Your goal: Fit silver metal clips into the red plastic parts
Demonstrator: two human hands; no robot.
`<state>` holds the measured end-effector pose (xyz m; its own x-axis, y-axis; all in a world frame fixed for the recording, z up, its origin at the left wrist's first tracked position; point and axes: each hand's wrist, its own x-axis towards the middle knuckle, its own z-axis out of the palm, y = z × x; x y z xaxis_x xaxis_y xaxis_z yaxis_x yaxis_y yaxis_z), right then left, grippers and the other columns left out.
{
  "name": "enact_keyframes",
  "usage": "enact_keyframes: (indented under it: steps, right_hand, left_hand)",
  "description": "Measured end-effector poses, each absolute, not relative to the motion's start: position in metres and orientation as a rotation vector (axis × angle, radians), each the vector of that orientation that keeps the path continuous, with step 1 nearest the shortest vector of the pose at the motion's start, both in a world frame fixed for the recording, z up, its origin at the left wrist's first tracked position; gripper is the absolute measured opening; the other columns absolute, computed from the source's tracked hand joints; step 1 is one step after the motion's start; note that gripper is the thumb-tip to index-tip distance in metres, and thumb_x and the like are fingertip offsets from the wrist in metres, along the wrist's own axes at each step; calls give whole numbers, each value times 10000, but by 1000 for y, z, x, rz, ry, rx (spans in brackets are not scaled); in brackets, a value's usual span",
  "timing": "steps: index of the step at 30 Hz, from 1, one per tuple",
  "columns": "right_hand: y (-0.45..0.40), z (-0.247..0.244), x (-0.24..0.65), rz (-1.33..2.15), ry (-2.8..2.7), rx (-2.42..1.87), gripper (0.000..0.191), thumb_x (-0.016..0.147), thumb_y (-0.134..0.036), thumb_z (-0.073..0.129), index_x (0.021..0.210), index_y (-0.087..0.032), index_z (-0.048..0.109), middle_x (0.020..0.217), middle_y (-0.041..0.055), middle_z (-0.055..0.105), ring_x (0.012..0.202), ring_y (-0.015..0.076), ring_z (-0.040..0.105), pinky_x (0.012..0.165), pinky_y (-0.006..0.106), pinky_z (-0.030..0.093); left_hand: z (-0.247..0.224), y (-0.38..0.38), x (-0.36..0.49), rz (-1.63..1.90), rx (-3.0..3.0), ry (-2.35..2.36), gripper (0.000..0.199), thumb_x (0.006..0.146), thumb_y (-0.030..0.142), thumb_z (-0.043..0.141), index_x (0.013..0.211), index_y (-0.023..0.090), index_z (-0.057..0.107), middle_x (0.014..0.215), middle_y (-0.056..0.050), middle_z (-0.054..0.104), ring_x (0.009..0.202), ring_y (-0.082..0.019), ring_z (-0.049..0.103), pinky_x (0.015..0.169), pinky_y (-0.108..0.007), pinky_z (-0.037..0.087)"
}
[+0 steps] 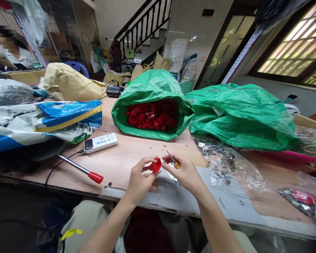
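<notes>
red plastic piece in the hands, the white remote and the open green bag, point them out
red plastic piece [156,165], head view, on its centre between both hands
white remote [101,143], head view, mid-body
open green bag [147,84], head view, on its top side

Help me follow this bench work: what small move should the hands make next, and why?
Probably bring the thin metal piece in the right hand the last bit over to the red plastic part pinched in the left hand. The two are held close together above the table, the metal tip angled toward the red part but seemingly not yet in it.
</notes>
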<state>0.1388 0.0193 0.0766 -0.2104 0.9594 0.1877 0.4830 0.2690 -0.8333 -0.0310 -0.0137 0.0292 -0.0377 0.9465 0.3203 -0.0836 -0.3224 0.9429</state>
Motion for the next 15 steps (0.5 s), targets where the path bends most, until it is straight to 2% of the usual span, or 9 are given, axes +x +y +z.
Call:
enact_keyframes:
  steps: [5,10,12,15]
  right_hand:
    - [23,71,143,853,-1875,-1335,185,820,-324,656,957,-207,698,905,38,733,857,224,670,794,344,490]
    - [25,71,143,960,-1834,-1320,186,793,-311,691,942,-199,690,874,29,709,847,206,650,785,325,485]
    - [25,71,142,1103,-1729,-1336,280,772,-362,735,988,-194,678,839,11,671,691,154,599,629,278,471]
    - [22,72,141,1446,-1522,-1356,443,737,-492,781,1041,-196,654,745,-40,563,453,58,344,387,209,267]
  left_hand:
    - [24,-14,-29,1479,1414,983,252,833,150,691,1060,258,699,1226,-42,698,1146,-214,672,880,-320,625]
    - [21,-14,-29,1483,1438,985,265,834,116,684,1055,261,705,1216,-37,707,1157,-204,670,913,-313,616]
    - [20,-14,-29,1521,1432,969,259,821,116,707,1043,249,705,1199,-44,717,1153,-209,677,937,-327,608]
    - [18,-14,-29,1605,1390,902,248,792,123,755,1012,222,697,1160,-59,736,1153,-221,685,978,-356,592]
